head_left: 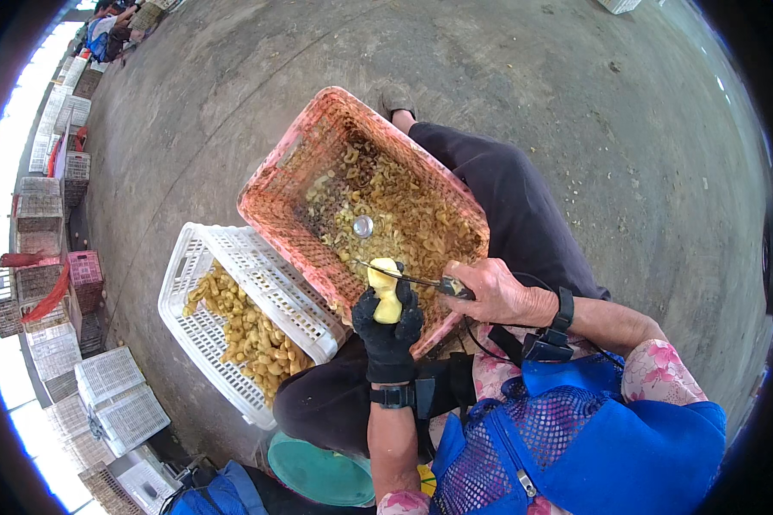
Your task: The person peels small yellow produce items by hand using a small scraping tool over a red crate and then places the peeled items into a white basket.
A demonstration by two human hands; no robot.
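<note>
My left hand [388, 336], in a black glove, is closed round a pale yellow piece of peeled ginger [388, 302]. In my bare right hand [505, 294] is the dark handle of a thin, slightly curved knife [414, 279]. Its blade lies across the ginger, pointing left. Both hands are above the near edge of a stained pink-orange plastic crate [270, 184]. Brown and yellow peelings [425, 210] cover the crate's bottom, and a small round shiny object [363, 226] shows among them.
Left of my knee, a white plastic crate [180, 300] holds many knobbly ginger pieces [253, 330], with another white crate [275, 283] tilted over its side. A teal basin [322, 472] sits below. Stacked crates [51, 283] line the far left. People [107, 30] are at upper left.
</note>
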